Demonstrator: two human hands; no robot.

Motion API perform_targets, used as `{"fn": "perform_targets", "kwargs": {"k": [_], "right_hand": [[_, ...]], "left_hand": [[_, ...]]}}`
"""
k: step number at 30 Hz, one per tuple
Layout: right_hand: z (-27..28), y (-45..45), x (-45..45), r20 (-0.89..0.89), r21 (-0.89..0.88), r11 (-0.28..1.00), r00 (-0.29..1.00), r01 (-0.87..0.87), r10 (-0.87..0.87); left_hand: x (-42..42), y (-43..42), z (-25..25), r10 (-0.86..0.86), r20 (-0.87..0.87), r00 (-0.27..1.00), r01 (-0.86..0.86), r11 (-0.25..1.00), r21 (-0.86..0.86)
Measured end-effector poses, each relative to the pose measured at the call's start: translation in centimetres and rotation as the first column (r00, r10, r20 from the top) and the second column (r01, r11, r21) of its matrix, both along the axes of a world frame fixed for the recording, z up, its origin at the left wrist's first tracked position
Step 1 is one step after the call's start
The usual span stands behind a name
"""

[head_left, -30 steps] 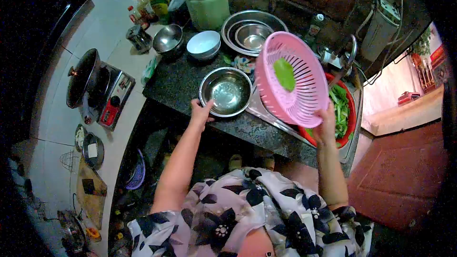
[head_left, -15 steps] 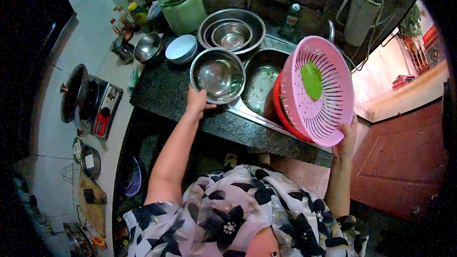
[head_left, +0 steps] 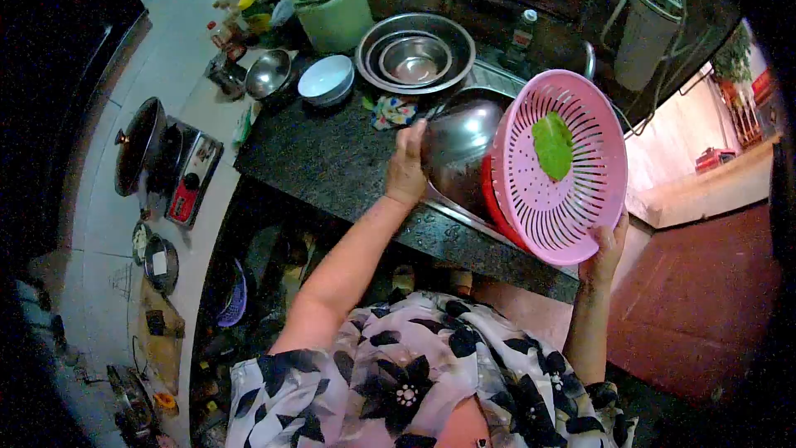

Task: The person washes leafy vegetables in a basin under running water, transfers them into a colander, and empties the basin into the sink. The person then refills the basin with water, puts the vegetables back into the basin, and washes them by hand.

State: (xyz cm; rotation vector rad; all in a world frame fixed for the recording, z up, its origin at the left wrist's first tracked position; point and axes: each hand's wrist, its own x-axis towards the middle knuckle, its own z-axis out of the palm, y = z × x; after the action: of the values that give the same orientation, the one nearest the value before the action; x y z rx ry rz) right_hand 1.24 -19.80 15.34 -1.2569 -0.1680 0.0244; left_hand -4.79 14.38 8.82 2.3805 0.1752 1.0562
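Observation:
My left hand grips the rim of a stainless steel bowl, which is tipped on its side over the sink, its rounded underside facing up and left. The bowl's inside is hidden. In my right hand is the lower rim of a pink colander, tilted so its inside faces me. A green leaf lies in the colander. Something red shows behind the colander's left side, mostly covered by it.
Nested steel basins stand behind the sink, with white bowls and another steel bowl to their left. A patterned cloth lies on the dark counter. A bottle and tap are at the back.
My left hand has moved the steel bowl right, from the counter edge to over the sink, and tipped it. The patterned cloth is now uncovered. The colander stays in my right hand.

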Motion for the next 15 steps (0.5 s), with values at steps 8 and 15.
{"fn": "perform_targets", "kwargs": {"k": [8,15], "right_hand": [[-3.5,12.9,0.1,-0.166,0.157,0.952,0.943,-0.264,0.289],[-7.4,29.4,-3.7,-0.214,-0.010,0.859,0.841,-0.511,0.498]], "left_hand": [[-7.9,6.2,-2.1,0.092,-0.098,0.991,-0.099,0.005,-0.995],[-13.0,8.7,-5.6,0.093,0.016,0.996,0.030,-0.154,-0.988]]}}
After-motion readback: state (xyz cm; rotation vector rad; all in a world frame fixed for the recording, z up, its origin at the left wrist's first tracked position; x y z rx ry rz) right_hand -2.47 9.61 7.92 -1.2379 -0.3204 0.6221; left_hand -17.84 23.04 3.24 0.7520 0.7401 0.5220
